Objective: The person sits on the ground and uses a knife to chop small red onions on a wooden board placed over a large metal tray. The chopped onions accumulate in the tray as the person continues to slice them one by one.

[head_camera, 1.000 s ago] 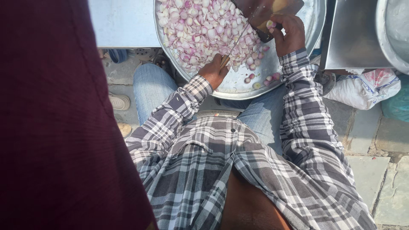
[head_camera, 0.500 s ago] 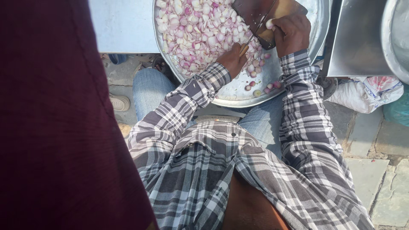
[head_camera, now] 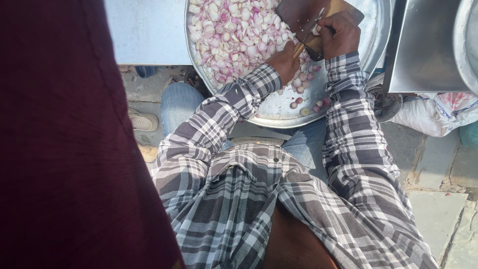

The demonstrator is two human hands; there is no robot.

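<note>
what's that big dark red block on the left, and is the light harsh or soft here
Head view: the dark red mass is blurred cloth very close to the lens, hiding the left third of the picture. Hard sunlight falls on the checked sleeves and the metal tray, which shows pale glare. The left hand, right hand, knife and chopped onions stay reasonably sharp.

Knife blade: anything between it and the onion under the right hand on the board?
Nothing visible. The knife in the left hand lies right beside the right hand on the cutting board; the onion piece sits at the blade.
</note>
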